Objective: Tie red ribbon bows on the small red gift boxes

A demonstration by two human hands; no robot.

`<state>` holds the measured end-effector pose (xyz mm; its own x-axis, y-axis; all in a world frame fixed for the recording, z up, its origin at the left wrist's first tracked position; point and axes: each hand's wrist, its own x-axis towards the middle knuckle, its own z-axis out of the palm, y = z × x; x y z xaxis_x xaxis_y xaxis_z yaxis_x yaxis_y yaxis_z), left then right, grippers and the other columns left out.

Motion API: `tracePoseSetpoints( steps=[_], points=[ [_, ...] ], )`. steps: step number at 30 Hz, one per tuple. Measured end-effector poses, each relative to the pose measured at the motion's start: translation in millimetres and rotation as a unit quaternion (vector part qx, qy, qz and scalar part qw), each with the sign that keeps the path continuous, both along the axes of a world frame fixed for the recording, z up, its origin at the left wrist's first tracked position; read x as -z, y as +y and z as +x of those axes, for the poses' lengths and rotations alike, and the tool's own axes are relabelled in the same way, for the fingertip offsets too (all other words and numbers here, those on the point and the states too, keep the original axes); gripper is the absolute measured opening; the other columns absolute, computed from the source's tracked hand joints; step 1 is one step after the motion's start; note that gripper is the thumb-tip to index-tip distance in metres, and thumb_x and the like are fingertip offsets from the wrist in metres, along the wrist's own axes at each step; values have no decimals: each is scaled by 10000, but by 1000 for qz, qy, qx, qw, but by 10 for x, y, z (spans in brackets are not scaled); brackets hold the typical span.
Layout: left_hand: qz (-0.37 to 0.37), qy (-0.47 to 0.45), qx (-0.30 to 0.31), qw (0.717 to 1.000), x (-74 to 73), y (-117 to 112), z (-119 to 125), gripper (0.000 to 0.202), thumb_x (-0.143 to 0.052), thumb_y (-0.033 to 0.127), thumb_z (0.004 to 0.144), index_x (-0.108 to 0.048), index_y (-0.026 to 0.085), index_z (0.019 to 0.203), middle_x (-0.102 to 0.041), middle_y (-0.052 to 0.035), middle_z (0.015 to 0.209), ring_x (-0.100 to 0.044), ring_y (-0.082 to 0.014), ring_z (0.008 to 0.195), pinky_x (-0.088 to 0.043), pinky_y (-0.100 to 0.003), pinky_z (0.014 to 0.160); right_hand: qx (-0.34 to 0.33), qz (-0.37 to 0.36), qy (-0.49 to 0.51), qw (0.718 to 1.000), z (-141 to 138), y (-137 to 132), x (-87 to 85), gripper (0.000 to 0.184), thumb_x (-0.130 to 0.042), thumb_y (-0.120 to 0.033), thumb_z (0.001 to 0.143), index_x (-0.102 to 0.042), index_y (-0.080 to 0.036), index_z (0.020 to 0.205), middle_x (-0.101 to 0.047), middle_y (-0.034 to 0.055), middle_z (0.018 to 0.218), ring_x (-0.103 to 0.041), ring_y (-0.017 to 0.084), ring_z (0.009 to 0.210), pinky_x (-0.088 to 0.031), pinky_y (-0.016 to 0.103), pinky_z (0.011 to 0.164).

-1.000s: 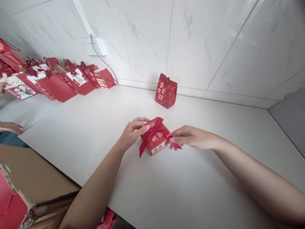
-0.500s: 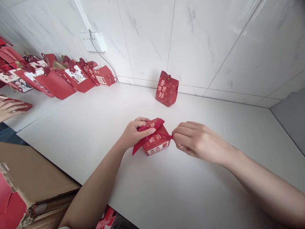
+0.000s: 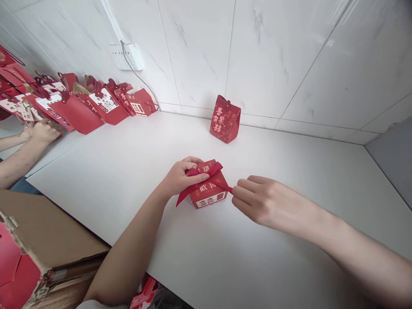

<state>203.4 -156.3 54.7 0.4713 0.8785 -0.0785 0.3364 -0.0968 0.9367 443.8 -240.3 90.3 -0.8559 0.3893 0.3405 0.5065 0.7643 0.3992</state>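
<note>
A small red gift box (image 3: 210,199) with white and gold lettering rests on the white table in front of me. My left hand (image 3: 183,176) grips its left side, the thumb pressing a red ribbon (image 3: 187,193) down on the top. One ribbon tail hangs over the box's left front. The other end runs taut to the right, pinched in the closed fingers of my right hand (image 3: 257,199), which is just off the box's right side. The fingertips of my left hand behind the box are partly hidden.
A finished-looking red gift box (image 3: 225,120) stands near the tiled wall. Many red boxes (image 3: 106,105) line the back left, where another person's hands (image 3: 45,131) work. A cardboard carton (image 3: 51,231) is at the lower left, and a socket (image 3: 127,56) with a cable is on the wall.
My right hand has moved slightly down, drawing the ribbon end with it. The box has shifted a little left under my left hand. The other person's hands have moved towards the red boxes.
</note>
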Motion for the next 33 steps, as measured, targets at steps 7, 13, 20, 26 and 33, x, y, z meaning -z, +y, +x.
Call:
tracePoseSetpoints(
  steps=[7,13,20,26,33],
  points=[
    [-29,-5,32,999,-57,-26,-19,264,-726,425,766,-676,166,749,-544,-66,1248,-635,-230,968,-550,-325,750,66,-323,-27,944,124,-89,-99,254,-519,60,748,-602,-177,713,-576,-5,674,-498,145,581,-362,281,551],
    [-67,-84,129,986,-67,-95,30,242,-649,410,835,-613,174,797,-545,-71,1267,-616,-234,1028,-522,-353,834,56,-667,44,742,455,53,-273,309,-738,-359,792,-677,-282,1085,-732,-7,903,-667,161,702,-429,246,566],
    [73,87,39,993,-187,-3,-209,292,-546,484,882,-603,199,852,-626,-27,925,-577,-173,870,-455,-295,794,120,-716,355,589,387,439,-39,415,-518,-553,928,-526,-199,1144,-721,38,741,-677,181,627,-507,339,704],
    [-35,204,239,949,-304,26,-430,312,-648,484,791,-705,187,714,-680,-35,786,-592,-179,735,-450,-260,647,73,-761,362,533,254,507,174,387,-577,-552,898,-546,-183,1010,-722,42,740,-660,160,591,-503,328,682],
    [0,127,211,969,-197,-49,-154,340,-615,495,820,-647,175,711,-648,-40,782,-586,-166,735,-453,-258,638,45,-766,368,525,279,508,188,323,-698,-471,831,-574,-175,865,-681,-1,664,-625,137,595,-493,298,636]
  ],
)
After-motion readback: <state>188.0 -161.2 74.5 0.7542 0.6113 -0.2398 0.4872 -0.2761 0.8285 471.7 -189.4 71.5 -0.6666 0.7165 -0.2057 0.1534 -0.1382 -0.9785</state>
